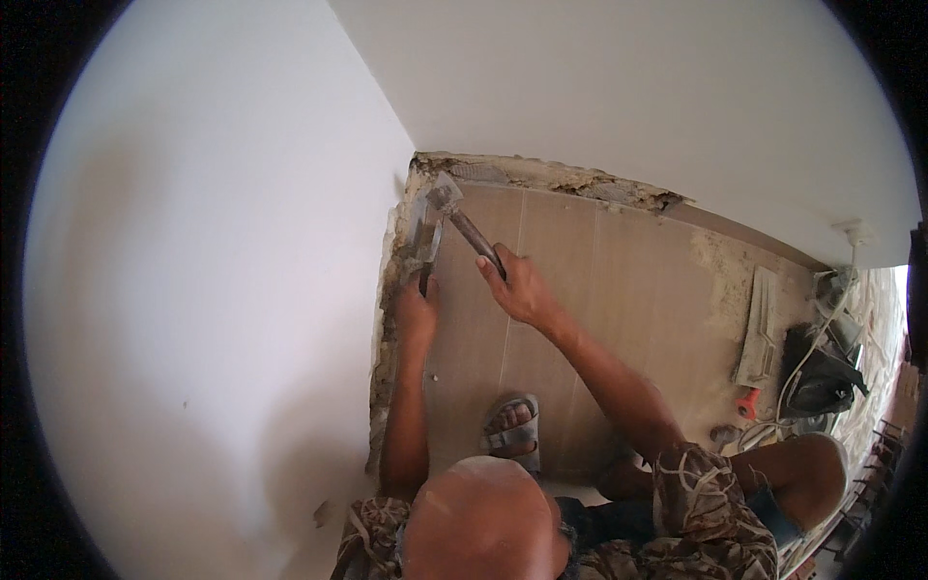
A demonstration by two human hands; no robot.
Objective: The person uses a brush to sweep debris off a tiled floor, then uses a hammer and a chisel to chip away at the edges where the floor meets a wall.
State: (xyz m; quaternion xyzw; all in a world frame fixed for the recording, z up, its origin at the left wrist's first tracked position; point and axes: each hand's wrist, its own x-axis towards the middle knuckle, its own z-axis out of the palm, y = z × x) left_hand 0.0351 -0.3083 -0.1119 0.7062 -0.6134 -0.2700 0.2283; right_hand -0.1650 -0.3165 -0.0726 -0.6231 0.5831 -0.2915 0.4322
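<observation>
The sandal on the floor serves as landmark. Ahead of it and to its left, the left hand is closed around the dark handle of a flat-bladed tool; the blade juts forward past the knuckles, away from the sandal. Straight ahead of the sandal, the right hand is wrapped round the end of a long-handled tool, thumb lying along the shaft. That shaft slants forward and left from the fingers, so its pale, flat head sits well beyond the grip, just past the left hand's blade; whether the two touch cannot be told. Farther ahead of the sandal runs a broken strip at the foot of the white wall. Well to the sandal's right lie a steel float, a red piece nearer than the float, and a black bag beyond both, with a pale cable beside it
</observation>
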